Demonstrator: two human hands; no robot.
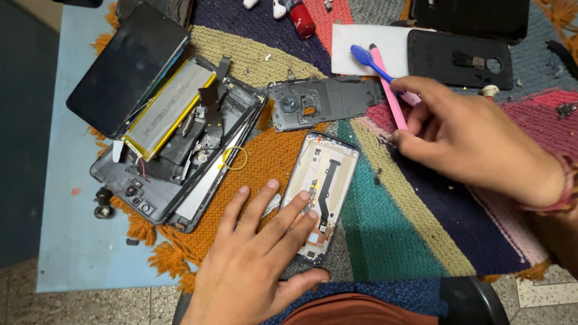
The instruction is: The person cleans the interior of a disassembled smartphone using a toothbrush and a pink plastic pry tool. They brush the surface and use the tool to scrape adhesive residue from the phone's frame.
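Observation:
My left hand (pixel 256 259) lies flat with spread fingers on the lower end of an opened phone frame (pixel 322 186), its inner parts and a black flex cable showing. My right hand (pixel 469 141) reaches over the rug to a pink tool (pixel 388 90) with a blue brush head (pixel 367 60) beside it; the fingertips touch the pink handle, and the fingers are not closed around it. A dark inner phone cover (pixel 325 102) with a camera ring lies just above the frame.
A dismantled tablet (pixel 174 144) with a yellow-edged battery and lifted black screen (pixel 126 66) sits at left. A black phone case (pixel 460 60), white paper (pixel 367 42), a red cylinder (pixel 301 18), and small screws lie on the colourful rug (pixel 391 229).

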